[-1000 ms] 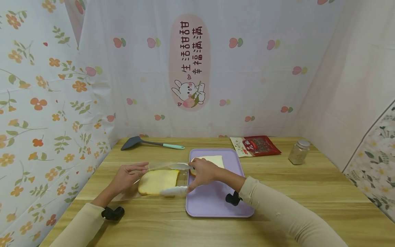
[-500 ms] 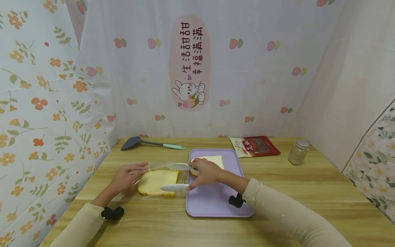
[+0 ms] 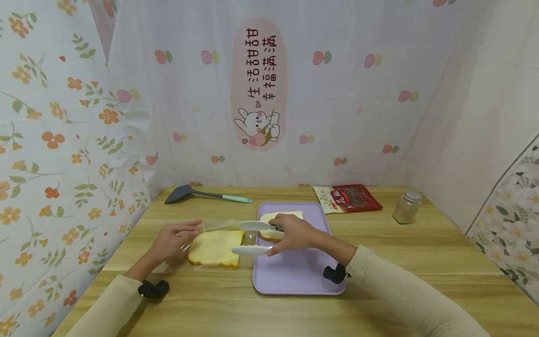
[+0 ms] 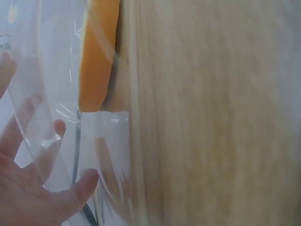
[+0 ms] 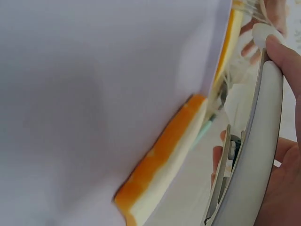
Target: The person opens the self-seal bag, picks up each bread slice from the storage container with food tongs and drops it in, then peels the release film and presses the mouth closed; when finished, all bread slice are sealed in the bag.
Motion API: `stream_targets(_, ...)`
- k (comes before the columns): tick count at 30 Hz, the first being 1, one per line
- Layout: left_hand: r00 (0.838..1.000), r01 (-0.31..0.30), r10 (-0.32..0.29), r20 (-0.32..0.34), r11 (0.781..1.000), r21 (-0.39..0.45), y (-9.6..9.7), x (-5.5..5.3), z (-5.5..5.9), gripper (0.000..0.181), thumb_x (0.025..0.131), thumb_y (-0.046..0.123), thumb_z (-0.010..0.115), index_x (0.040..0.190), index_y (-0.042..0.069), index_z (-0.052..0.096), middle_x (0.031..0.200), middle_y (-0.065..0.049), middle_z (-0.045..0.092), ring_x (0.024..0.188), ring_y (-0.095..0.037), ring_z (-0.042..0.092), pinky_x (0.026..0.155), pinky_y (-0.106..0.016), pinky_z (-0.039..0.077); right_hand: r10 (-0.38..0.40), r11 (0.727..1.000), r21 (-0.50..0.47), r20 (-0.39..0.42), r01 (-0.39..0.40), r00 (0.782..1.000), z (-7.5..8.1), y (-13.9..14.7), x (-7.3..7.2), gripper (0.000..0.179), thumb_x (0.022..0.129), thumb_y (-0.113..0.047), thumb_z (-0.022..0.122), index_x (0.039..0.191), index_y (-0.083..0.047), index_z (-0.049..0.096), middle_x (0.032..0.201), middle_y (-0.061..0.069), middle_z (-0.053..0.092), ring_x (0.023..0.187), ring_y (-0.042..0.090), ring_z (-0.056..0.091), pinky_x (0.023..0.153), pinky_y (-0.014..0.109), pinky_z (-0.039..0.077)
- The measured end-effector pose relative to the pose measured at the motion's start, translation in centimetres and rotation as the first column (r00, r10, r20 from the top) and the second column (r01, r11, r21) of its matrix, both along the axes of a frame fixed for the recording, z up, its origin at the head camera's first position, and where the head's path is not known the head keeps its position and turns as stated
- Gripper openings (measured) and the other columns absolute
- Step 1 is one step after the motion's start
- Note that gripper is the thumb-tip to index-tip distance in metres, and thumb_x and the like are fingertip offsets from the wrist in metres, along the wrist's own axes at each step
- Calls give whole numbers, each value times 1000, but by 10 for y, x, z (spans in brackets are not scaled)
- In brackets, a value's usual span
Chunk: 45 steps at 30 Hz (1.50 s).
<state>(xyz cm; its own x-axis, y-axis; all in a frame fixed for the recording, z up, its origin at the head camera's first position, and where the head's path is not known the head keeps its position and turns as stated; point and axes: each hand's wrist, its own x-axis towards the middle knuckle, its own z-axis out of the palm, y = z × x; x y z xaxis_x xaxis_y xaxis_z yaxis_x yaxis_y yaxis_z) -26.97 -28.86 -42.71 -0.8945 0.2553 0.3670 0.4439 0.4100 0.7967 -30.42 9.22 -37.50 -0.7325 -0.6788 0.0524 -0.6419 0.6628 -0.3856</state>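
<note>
In the head view a bread slice lies inside a clear plastic bag left of the purple tray. My left hand is at the bag's left part; the left wrist view shows its fingers spread apart, seen through the plastic. My right hand grips a pair of white tongs over the tray's left side. Their two arms stand apart, point left and hold nothing, the tips overlapping the bag's right end. Another bread slice rests at the tray's far left, partly hidden by the hand and tongs.
A spatula with a mint handle lies at the back left. Behind the tray is a red-and-white packet, and a lidded glass jar stands at the right. A printed curtain hangs behind the table.
The right hand has moved right with the tongs, drawing their tips away from the bagged slice. That slice stays in place, and the left hand has hardly moved.
</note>
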Motion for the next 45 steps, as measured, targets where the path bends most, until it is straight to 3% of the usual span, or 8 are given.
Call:
stream_targets(6, 1000, -1, 1, 3, 1000, 0, 0, -1, 0, 19, 95, 10, 67, 107, -2, 76, 134, -22, 59, 115, 0, 57, 83, -20, 51, -19, 1000, -20, 24, 20, 1000, 3, 18, 0, 90, 69, -54, 86, 136, -1, 58, 120, 2, 64, 102, 17, 56, 82, 36, 48)
stream_targets(15, 1000, -4, 4, 16, 1000, -6, 3, 0, 0, 20, 96, 10, 66, 107, -3, 75, 134, -22, 59, 124, -42, 52, 84, -20, 51, -60, 998, -7, 28, 60, 998, 5, 48, 0, 92, 67, -51, 89, 137, -1, 57, 123, 6, 63, 112, 21, 57, 95, 43, 48)
stream_targets(19, 1000, 4, -4, 30, 1000, -3, 4, 1, -1, 22, 96, 11, 66, 109, -5, 74, 135, -22, 58, 125, -38, 53, 84, -20, 51, -88, 996, 5, 36, 88, 995, 5, 63, 1, 92, 66, -49, 90, 137, 0, 57, 127, 9, 62, 118, 26, 57, 98, 45, 47)
stream_targets(26, 1000, -9, 8, 17, 1000, 15, 3, 0, 0, 21, 95, 10, 67, 106, -7, 74, 133, -24, 59, 116, 0, 56, 81, -19, 52, -117, 993, 36, 25, 116, 993, 8, 83, -3, 94, 66, -47, 90, 137, 3, 56, 133, 14, 59, 125, 33, 54, 101, 49, 45)
stream_targets(30, 999, 1, -2, 33, 999, 35, 3, 1, -1, 20, 95, 9, 67, 106, -6, 75, 134, -24, 58, 115, 6, 54, 82, -19, 52, -129, 990, 58, 15, 128, 992, 9, 92, -8, 94, 66, -48, 90, 137, 3, 56, 131, 13, 60, 123, 32, 55, 99, 49, 46)
stream_targets(35, 1000, -5, 5, 28, 1000, 18, 3, 2, 0, 21, 95, 11, 68, 107, -5, 75, 133, -23, 59, 117, 3, 54, 83, -19, 51, -135, 988, 81, -1, 135, 991, 10, 102, -16, 94, 65, -50, 90, 135, 4, 57, 132, 16, 60, 123, 35, 54, 100, 51, 45)
stream_targets(41, 1000, -4, 4, 12, 1000, 6, 3, 2, 0, 20, 95, 9, 67, 106, -6, 74, 132, -24, 59, 123, -25, 57, 82, -19, 52, -147, 981, 125, -20, 148, 989, 14, 113, -26, 97, 64, -53, 90, 134, 4, 58, 134, 20, 59, 124, 38, 53, 100, 54, 45)
stream_targets(45, 1000, -5, 5, 24, 1000, 11, 4, 2, 1, 20, 95, 9, 68, 107, -5, 75, 133, -23, 59, 124, -27, 55, 83, -19, 51, -159, 972, 169, -24, 161, 987, 15, 117, -31, 102, 63, -55, 90, 138, 5, 54, 137, 24, 54, 125, 41, 53, 99, 57, 45)
